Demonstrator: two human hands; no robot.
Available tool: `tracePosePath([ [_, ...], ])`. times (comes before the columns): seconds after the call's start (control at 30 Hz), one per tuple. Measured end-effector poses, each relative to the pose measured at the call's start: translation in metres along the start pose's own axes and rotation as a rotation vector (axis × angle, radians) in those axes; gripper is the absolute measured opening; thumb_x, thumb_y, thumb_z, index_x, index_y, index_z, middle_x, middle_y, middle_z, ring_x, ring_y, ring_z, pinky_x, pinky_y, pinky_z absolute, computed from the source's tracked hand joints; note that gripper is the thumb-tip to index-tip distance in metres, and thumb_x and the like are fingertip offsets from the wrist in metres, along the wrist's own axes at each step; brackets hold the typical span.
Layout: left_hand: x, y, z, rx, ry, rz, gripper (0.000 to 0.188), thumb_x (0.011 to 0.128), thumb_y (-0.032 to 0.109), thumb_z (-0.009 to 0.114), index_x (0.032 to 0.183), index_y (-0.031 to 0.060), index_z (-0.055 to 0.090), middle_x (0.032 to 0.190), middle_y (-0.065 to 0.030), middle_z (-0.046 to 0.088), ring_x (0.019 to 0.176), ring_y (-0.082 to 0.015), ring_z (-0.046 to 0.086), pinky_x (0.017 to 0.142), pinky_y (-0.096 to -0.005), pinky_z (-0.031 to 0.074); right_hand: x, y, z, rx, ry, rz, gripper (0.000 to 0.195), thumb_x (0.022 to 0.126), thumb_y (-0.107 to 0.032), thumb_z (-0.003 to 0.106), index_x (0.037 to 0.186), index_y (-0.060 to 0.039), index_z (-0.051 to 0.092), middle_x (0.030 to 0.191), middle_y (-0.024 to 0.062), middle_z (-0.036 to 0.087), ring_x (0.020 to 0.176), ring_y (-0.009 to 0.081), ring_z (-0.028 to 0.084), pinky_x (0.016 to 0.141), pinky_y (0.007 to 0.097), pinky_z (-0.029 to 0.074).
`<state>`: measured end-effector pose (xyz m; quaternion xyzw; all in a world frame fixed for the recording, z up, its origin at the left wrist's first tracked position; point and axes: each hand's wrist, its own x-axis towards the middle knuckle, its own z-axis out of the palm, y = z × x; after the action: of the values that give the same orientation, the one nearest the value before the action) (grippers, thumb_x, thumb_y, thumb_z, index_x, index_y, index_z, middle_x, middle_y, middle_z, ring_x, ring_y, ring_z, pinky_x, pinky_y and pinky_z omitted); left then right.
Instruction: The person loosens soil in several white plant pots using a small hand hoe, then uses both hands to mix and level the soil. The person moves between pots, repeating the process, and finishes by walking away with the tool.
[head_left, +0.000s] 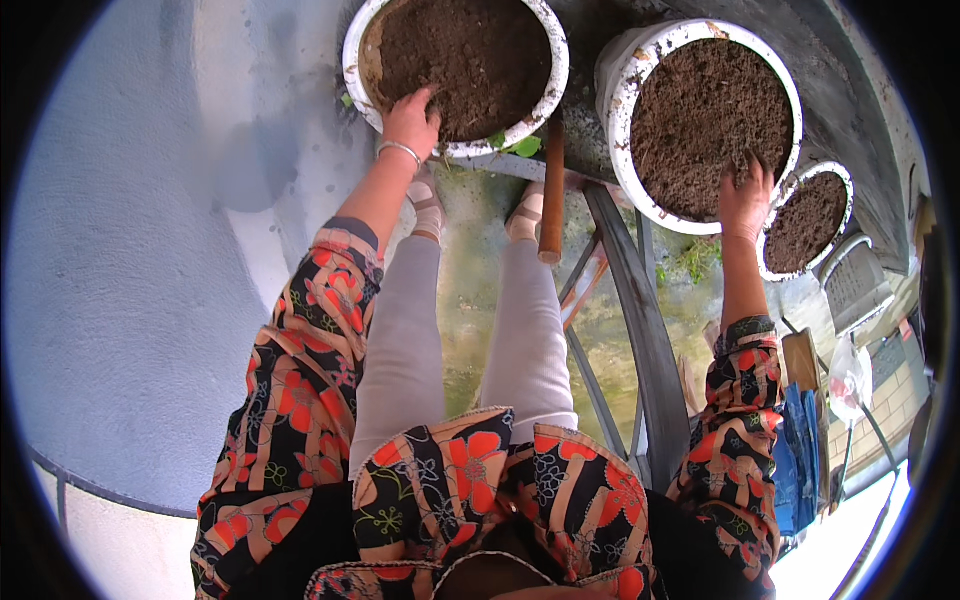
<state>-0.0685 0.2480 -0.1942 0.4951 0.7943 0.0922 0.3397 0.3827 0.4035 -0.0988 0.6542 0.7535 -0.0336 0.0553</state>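
My left hand (412, 122) reaches over the near left rim of a round white pot (561, 64) and touches the dark soil (469, 64) inside. Its thumb and fingers are apart, and I see nothing held. My right hand (747, 201) lies over the near right edge of a white bucket (621, 142), which is filled almost to the brim with crumbly brown soil (705, 127). The fingertips are dark with soil and slightly spread. What lies under the fingers of each hand is hidden.
A wooden handle (551, 202) and a dark metal frame (637, 300) stand between the containers and my legs. A smaller white bucket of soil (806, 223) and a grey dustpan (857, 289) are at the right. Green weeds (696, 259) grow by the bucket. A grey-blue wall (135, 262) borders the left.
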Motion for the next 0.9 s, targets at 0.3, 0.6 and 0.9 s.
tracePosePath([
  [0.3,0.012,-0.016,-0.014,-0.085,0.062,-0.126,0.027,0.089,0.022,0.049,0.115,0.0182,0.057,0.092,-0.0191,0.064,0.086,-0.038,0.06,0.076,-0.0417,0.049,-0.067,-0.207,0.074,0.359,-0.537,-0.113,0.047,0.078,-0.026,0.061,0.114,0.0027,0.052,0.107,0.0237,0.057,0.1,0.0396,0.055,0.091,0.0377,0.044],
  [0.6,-0.004,-0.037,0.01,-0.344,0.006,-0.039,0.02,0.087,0.01,0.054,0.105,0.0023,0.06,0.09,-0.0125,0.065,0.083,-0.0231,0.062,0.075,-0.0308,0.047,-0.085,-0.202,0.176,0.988,-1.067,0.886,0.031,0.081,-0.026,0.057,0.094,0.002,0.056,0.076,0.0122,0.06,0.058,0.023,0.058,0.05,0.0362,0.049],
  [0.9,-0.087,-0.001,0.021,-0.878,-0.48,-0.137,0.025,0.092,0.018,0.052,0.109,0.0003,0.056,0.097,-0.0047,0.062,0.084,-0.0119,0.058,0.077,-0.0262,0.047,-0.225,-0.249,0.047,1.053,-0.324,0.865,0.042,0.078,-0.014,0.057,0.113,0.004,0.043,0.092,0.0168,0.056,0.079,0.0202,0.056,0.072,0.0331,0.046],
])
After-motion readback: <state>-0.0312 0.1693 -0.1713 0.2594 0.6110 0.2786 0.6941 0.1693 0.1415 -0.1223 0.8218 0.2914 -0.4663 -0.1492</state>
